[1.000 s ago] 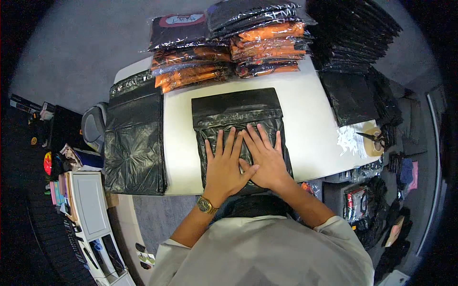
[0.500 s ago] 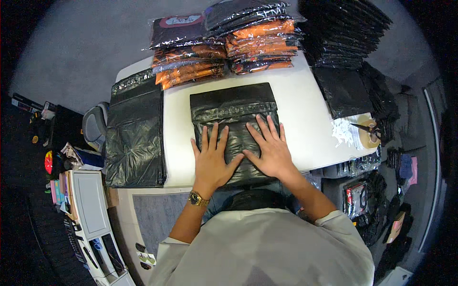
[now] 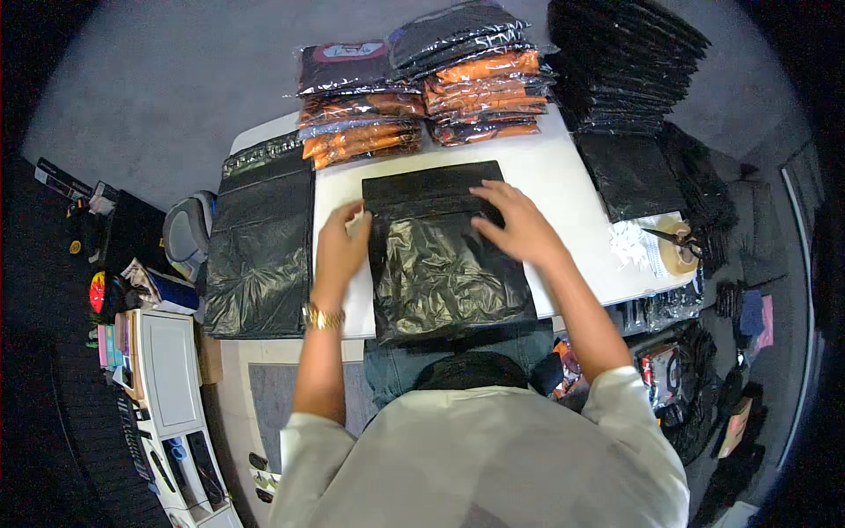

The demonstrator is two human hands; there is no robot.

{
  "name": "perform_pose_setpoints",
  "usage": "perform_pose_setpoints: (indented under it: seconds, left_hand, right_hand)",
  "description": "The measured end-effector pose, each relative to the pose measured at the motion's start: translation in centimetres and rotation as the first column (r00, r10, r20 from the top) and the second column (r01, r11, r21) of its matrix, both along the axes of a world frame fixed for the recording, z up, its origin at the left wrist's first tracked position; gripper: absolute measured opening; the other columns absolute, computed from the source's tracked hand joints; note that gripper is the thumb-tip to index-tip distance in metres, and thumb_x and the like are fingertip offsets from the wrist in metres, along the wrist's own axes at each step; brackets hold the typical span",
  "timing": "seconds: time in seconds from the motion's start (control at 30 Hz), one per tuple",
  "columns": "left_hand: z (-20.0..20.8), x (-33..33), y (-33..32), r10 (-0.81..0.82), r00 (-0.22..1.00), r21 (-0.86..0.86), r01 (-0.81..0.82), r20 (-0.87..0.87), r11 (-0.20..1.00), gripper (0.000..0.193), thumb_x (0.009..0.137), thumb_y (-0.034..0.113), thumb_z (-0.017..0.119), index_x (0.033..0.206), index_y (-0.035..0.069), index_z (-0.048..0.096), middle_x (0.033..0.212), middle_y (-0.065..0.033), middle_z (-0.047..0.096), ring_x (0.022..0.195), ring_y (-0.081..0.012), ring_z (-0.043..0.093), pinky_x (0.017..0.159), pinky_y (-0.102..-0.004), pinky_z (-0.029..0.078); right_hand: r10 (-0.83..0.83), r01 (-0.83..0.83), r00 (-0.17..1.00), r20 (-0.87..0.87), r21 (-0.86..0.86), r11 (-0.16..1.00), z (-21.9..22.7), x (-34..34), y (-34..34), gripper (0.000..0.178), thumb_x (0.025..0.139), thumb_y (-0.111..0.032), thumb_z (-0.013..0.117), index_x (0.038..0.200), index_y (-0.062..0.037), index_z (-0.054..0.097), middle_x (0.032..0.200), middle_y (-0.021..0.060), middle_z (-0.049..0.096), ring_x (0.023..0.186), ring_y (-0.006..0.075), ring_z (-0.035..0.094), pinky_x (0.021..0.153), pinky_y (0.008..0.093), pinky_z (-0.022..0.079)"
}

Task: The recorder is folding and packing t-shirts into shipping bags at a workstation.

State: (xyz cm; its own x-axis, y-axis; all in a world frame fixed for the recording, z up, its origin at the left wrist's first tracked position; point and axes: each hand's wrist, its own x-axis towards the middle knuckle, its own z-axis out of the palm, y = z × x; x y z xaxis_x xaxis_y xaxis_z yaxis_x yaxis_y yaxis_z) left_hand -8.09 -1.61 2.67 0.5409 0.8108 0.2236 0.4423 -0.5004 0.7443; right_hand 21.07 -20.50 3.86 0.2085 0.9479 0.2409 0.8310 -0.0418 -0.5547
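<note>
A black plastic mailer bag (image 3: 449, 273) lies on the white table in front of me, its lower part creased and shiny, its smooth flap at the far end. My left hand (image 3: 341, 246) is at the bag's upper left edge, with the thumb a little apart from the bent fingers and nothing visible between them. Over the upper right part of the bag is my right hand (image 3: 519, 222), its fingers reaching left and its thumb spread away from them. I cannot tell whether the fingertips touch the plastic.
More black mailer bags (image 3: 260, 238) lie flat at the table's left. Piles of clear-wrapped orange (image 3: 484, 92) and dark garments (image 3: 343, 66) stand at the back. To the right are a tall black stack (image 3: 625, 70), scissors (image 3: 673, 238) and a tape roll (image 3: 679, 257). A white cabinet (image 3: 167, 361) stands left.
Both hands were lying flat on the bag with fingers spread. They have come off its middle, the left to the upper left edge, the right towards the upper right. The bag's front is more wrinkled.
</note>
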Motion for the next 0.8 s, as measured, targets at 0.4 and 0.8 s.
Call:
perform_pose_setpoints:
  seconds: [0.4, 0.8]
  left_hand:
    - [-2.7, 5.3, 11.1, 0.061, 0.995, -0.494, -0.015, 0.076, 0.869, 0.056, 0.082, 0.008, 0.09, 0.131, -0.003, 0.066, 0.092, -0.0076, 0.072, 0.067, -0.0148, 0.065, 0.059, -0.0307, 0.053]
    - [-1.0, 5.4, 12.0, 0.012, 0.993, -0.712, 0.077, 0.119, 0.698, 0.025, 0.098, 0.012, 0.077, 0.121, 0.003, 0.078, 0.099, -0.0007, 0.076, 0.077, -0.0083, 0.065, 0.067, -0.0255, 0.052]
  right_hand:
    - [0.003, 0.023, 0.988, 0.153, -0.165, 0.986, -3.0, 7.3, 11.4, 0.057, 0.083, -0.028, 0.086, 0.137, -0.0181, 0.07, 0.136, 0.0154, 0.064, 0.134, 0.0362, 0.058, 0.112, 0.0534, 0.047]
    - [0.23, -0.233, 0.972, -0.04, -0.21, 0.949, -3.9, 10.9, 14.7, 0.046, 0.081, -0.044, 0.088, 0.116, -0.0149, 0.078, 0.109, 0.0133, 0.077, 0.102, 0.0309, 0.073, 0.092, 0.0445, 0.058]
